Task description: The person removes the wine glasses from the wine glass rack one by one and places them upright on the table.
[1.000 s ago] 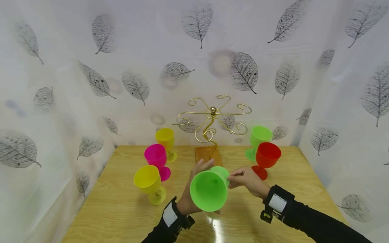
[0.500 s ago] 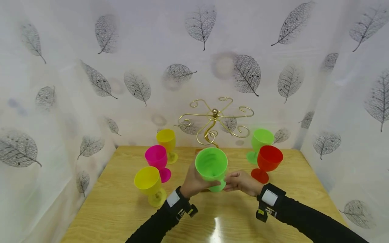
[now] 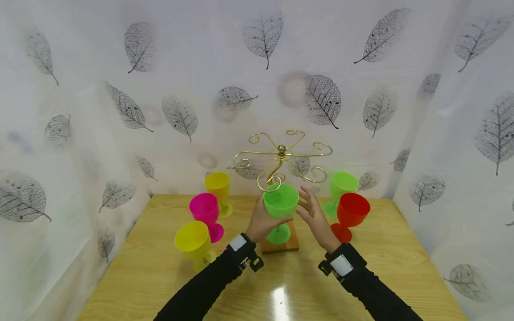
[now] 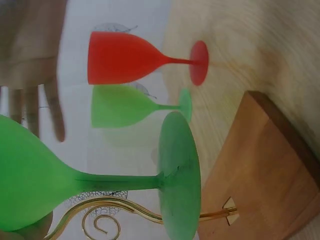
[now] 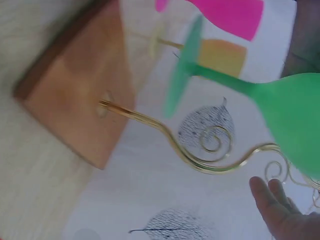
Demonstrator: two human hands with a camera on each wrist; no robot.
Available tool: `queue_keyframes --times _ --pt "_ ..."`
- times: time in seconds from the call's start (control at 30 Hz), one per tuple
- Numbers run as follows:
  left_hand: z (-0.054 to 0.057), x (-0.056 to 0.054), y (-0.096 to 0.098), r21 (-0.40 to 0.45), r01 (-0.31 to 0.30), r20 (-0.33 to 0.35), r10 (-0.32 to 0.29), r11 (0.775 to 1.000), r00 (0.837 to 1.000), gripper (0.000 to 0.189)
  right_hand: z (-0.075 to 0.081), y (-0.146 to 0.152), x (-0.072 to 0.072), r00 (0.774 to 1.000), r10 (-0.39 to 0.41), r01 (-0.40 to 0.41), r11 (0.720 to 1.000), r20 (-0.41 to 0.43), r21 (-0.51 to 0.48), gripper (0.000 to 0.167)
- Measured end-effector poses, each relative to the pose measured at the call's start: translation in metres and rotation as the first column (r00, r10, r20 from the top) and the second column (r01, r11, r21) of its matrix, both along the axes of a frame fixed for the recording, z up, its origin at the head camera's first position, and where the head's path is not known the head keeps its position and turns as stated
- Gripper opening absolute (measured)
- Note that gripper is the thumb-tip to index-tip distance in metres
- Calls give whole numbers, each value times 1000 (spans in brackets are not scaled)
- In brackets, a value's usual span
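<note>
My left hand (image 3: 260,221) grips a light green plastic goblet (image 3: 281,201) around its bowl, thumb across the front. Upright, the goblet hangs beneath the front curl of a gold wire glass rack (image 3: 282,154), its foot above the rack's wooden base (image 3: 292,243). That curl overlaps the goblet's rim in the head view. In the left wrist view the goblet's foot (image 4: 179,175) is apart from the base. My right hand (image 3: 319,220) is beside the bowl with fingers extended. The right wrist view shows its fingers (image 5: 267,200) near the bowl; contact is unclear.
On the left stand a yellow goblet (image 3: 192,240), a magenta goblet (image 3: 205,208) and a farther yellow goblet (image 3: 217,186). A red goblet (image 3: 352,209) and another green goblet (image 3: 343,185) stand right. Behind the wooden table (image 3: 160,276) hangs a leaf-patterned curtain (image 3: 209,53).
The goblet has turned from tilted toward the camera to upright and moved forward to the rack's front curl. My right hand has let go of its foot and risen beside the bowl.
</note>
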State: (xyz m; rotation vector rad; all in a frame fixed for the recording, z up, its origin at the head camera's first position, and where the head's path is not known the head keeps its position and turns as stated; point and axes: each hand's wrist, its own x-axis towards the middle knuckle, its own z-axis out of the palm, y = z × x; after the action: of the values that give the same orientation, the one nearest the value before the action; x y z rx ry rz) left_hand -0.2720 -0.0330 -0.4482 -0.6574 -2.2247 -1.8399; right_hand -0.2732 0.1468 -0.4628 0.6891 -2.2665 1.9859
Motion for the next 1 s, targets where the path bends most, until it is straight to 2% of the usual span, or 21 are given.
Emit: queue_keyframes --times 0.1,0.13,0.23,0.3,0.43,0.57,0.7,0.83,1.0 --pt "13 2 10 -1 -56 -61 56 998 997 79 6 -13 -4 992 -119 120 993 -30 6 86" --pt "15 2 14 3 -80 -89 80 997 993 76 6 -18 -5 987 -157 157 988 -41 4 93" --pt "14 1 24 29 -108 -166 111 994 980 67 6 -27 -9 962 -271 272 962 -38 29 106" --pt "9 -1 31 41 -108 -186 113 993 976 66 6 -31 -11 944 -327 328 944 -36 28 109" --pt "-9 -13 40 58 -107 -161 115 993 980 75 6 -31 -12 924 -381 381 924 -41 10 102" --pt "-29 -24 43 -7 -101 -111 100 995 989 87 11 -26 -3 921 -387 387 922 -44 -22 90" --pt "-38 -20 38 -77 -54 -79 48 996 996 96 17 -13 10 920 -389 389 921 -41 -26 84" --pt "-45 -14 30 -81 -31 -76 25 996 997 105 3 8 13 906 -423 424 905 -31 24 86" --pt "-53 -9 17 -78 -66 -123 57 995 991 110 -23 35 18 873 -485 488 870 -57 74 88"
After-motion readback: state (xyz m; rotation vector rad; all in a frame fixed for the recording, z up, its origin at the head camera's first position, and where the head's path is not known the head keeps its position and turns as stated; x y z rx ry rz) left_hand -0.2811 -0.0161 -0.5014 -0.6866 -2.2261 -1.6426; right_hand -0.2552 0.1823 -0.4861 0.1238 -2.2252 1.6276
